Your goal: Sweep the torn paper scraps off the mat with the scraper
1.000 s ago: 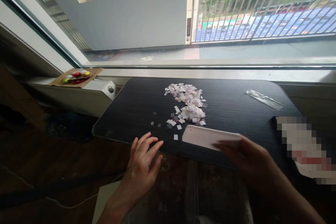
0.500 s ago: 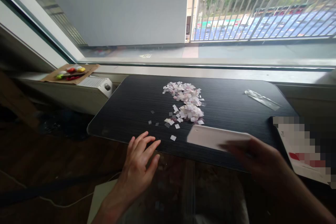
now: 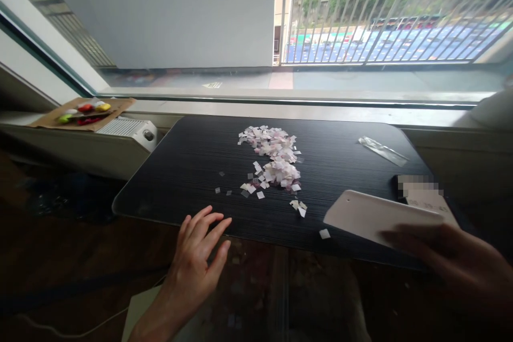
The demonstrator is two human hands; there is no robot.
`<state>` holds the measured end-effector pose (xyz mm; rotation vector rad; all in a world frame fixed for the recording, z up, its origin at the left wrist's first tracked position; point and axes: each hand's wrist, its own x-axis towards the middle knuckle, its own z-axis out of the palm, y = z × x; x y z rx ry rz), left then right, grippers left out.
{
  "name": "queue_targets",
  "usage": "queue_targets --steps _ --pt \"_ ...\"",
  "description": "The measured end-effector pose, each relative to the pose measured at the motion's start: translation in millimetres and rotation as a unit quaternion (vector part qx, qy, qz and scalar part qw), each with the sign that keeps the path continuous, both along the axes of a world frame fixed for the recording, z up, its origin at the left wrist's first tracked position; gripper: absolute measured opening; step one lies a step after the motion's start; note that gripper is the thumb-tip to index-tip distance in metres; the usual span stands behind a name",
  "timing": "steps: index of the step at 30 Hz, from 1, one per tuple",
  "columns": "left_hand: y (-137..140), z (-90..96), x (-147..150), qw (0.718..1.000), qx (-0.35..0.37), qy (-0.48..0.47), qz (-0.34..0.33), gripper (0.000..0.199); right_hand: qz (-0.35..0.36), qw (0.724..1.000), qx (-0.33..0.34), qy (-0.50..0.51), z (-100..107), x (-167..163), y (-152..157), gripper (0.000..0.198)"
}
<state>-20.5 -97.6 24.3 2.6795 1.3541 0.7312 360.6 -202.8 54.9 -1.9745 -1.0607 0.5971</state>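
Observation:
A flat white scraper (image 3: 380, 219) with a small hole near one corner is gripped in my right hand (image 3: 444, 248), which looks slightly blurred. Its blade is tilted over the front right of the dark table. A heap of small pale paper scraps (image 3: 276, 152) spreads in a bent strip across the table's middle. Between heap and scraper lie a few stray scraps (image 3: 300, 208), and one single scrap (image 3: 324, 233) is near the front edge. My left hand (image 3: 200, 251) is at the front edge with fingers apart, holding nothing. Several small clear squares (image 3: 217, 191) lie beyond it.
The black table (image 3: 168, 171) stands against a window sill. A crumpled clear plastic wrapper (image 3: 382, 150) lies at its right, and a partly blurred-out box-like item (image 3: 428, 200) is behind the scraper. At left, brown paper (image 3: 44, 120) with colourful items rests above a white radiator (image 3: 136, 136).
My right hand has moved right with the scraper. Some scraps now lie scattered at the front, and a lone scrap has left its former place. The view has shifted slightly; my left hand stays open.

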Motion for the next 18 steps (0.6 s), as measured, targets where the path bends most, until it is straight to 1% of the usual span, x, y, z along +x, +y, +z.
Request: queue_targets --steps 3,7,11,14,16,18 --pt "2.4 3.3 3.6 1.000 0.015 -0.010 -0.018 0.032 -0.025 0.997 0.005 0.077 -5.2 -8.1 1.5 0.030" --pt "4.5 3.4 1.2 0.999 0.031 -0.024 -0.026 0.033 -0.009 0.990 0.005 0.141 -3.8 -20.4 0.9 0.034" --pt "5.5 1.9 -1.4 0.999 0.034 -0.015 -0.031 0.033 0.001 0.985 -0.003 0.171 -0.1 -22.1 -8.3 0.034" --pt "5.4 2.8 -1.1 0.999 0.034 -0.003 -0.034 0.033 -0.012 0.983 -0.005 0.185 -0.1 -21.1 -11.3 0.033" --pt "4.8 3.8 -0.5 0.999 0.035 0.002 -0.037 0.033 -0.018 0.983 0.000 0.181 -0.7 -20.5 -10.8 0.034" --pt "4.2 4.3 -0.4 0.999 0.037 0.003 -0.037 0.033 -0.002 0.985 0.003 0.175 -1.1 -19.9 -10.0 0.035"
